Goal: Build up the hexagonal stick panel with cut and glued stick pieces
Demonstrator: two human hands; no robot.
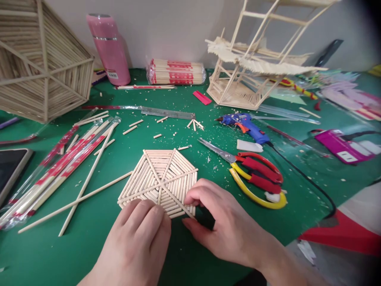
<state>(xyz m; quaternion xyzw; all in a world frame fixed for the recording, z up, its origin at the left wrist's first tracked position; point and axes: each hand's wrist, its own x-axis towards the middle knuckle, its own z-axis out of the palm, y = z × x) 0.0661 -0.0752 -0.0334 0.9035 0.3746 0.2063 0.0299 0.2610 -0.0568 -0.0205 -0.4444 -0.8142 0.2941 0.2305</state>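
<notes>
A flat hexagonal panel of wooden chopsticks (154, 166) lies on the green table, with sticks crossing at its centre and shorter ones filling the sections. My left hand (139, 234) is closed over its near left edge, the fingertips partly hidden. At the near right corner, my right hand (228, 220) has its thumb and curled fingers around the end of a crossing stick. Two loose chopsticks (89, 174) cross to the left, one reaching the panel's edge. Scissors (253, 171) with red and yellow handles lie beyond my right hand.
A blue glue gun (245, 124) with a black cord lies behind the scissors. Wrapped chopsticks (59, 167) are at left, with a large stick-built hexagon (44, 75) beyond. A pink bottle (108, 49), bundled chopsticks (176, 72) and a stick-built pavilion frame (238, 85) stand along the back.
</notes>
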